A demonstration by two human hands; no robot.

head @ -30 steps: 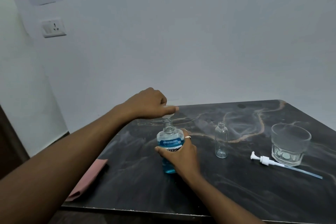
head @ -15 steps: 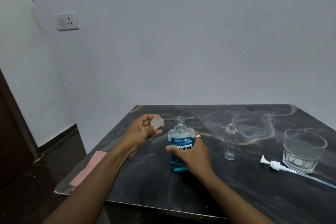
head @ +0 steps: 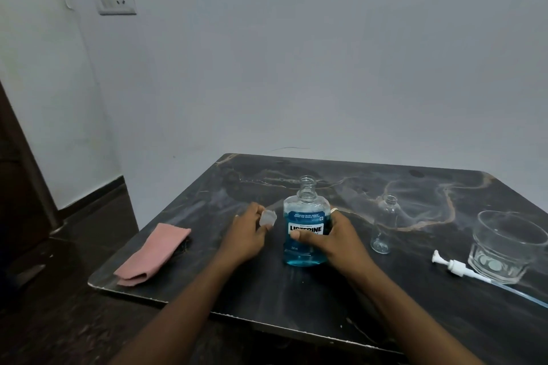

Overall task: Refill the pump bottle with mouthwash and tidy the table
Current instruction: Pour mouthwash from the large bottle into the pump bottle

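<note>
A blue mouthwash bottle (head: 305,216) stands uncapped in the middle of the dark marble table (head: 267,284). My right hand (head: 335,238) grips its body from the right side. Just left of the bottle, low over the table, my left hand (head: 247,234) pinches the bottle's clear cap (head: 267,218) between thumb and fingers. A small empty clear pump bottle (head: 384,224) stands open to the right of the mouthwash. Its white pump head with a long tube (head: 456,268) lies flat on the table further right.
A heavy drinking glass (head: 504,246) stands at the right, beside the pump head. A folded pink cloth (head: 154,252) lies near the table's left front corner. The table backs onto a white wall; floor drops away at left.
My left hand lifted the cap off the mouthwash bottle and carried it down to the left of the bottle. My right hand kept hold of the bottle. The view shifted downward.
</note>
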